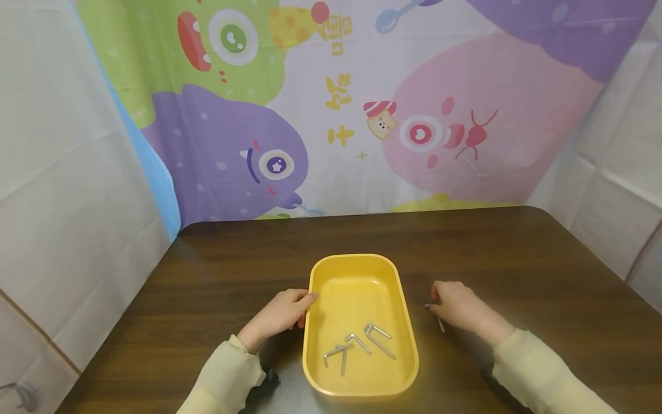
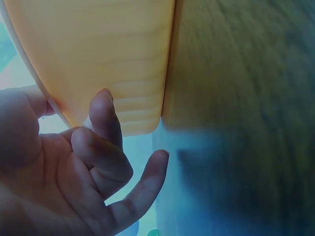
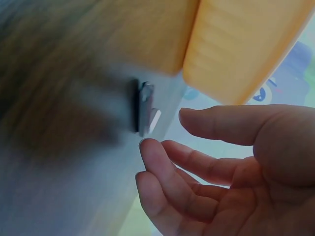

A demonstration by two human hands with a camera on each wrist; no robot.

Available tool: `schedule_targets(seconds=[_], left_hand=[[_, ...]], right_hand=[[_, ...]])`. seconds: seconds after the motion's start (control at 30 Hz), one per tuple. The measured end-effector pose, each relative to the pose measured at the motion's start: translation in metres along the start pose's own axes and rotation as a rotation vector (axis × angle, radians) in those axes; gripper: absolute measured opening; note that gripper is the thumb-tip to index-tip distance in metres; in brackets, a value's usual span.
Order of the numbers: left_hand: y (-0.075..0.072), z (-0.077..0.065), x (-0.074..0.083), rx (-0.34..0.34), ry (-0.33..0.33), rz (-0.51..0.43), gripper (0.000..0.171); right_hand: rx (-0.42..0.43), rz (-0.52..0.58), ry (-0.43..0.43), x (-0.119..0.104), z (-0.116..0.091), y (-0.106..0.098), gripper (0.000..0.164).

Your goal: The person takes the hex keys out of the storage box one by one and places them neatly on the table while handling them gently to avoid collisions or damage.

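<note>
On the brown wood-grained bench [image 1: 233, 247], right of the smooth yellow tray [image 1: 351, 299] whose side the left grip [image 1: 281, 313] is pinching, lies a thin, bent metal rod [image 3: 145, 108], its long axis pointing nearward and slightly right, under the loosely spread right grip [image 1: 460, 306].

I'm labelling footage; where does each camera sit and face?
Head: on the head, facing forward and down at the yellow tray; left grip, right grip and sleeves show.
Left wrist: on that wrist, facing the tray's outer side; left grip shows.
Right wrist: likewise, facing the metal key and table; right grip shows.
Head and right wrist share this key.
</note>
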State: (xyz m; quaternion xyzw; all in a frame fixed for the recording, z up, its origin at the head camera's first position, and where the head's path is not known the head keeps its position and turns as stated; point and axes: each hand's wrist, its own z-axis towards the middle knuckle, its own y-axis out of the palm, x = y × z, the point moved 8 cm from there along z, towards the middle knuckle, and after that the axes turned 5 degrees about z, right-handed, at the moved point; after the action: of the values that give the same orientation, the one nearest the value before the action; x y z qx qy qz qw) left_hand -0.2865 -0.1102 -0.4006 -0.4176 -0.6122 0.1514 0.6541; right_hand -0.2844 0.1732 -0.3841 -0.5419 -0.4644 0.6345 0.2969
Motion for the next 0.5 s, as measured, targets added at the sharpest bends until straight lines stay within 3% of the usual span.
schedule_targets(seconds=[0.17,0.5], left_hand=[[0.0,0.0,-0.001,-0.001,0.003,0.002,0.034],[0.001,0.001,-0.001,0.0,-0.001,0.007,0.033]], right_hand=[[0.017,-0.011,-0.032,-0.008,0.0,-0.004,0.016],[0.141,0.003,-0.158,-0.039,-0.007,-0.021,0.013]])
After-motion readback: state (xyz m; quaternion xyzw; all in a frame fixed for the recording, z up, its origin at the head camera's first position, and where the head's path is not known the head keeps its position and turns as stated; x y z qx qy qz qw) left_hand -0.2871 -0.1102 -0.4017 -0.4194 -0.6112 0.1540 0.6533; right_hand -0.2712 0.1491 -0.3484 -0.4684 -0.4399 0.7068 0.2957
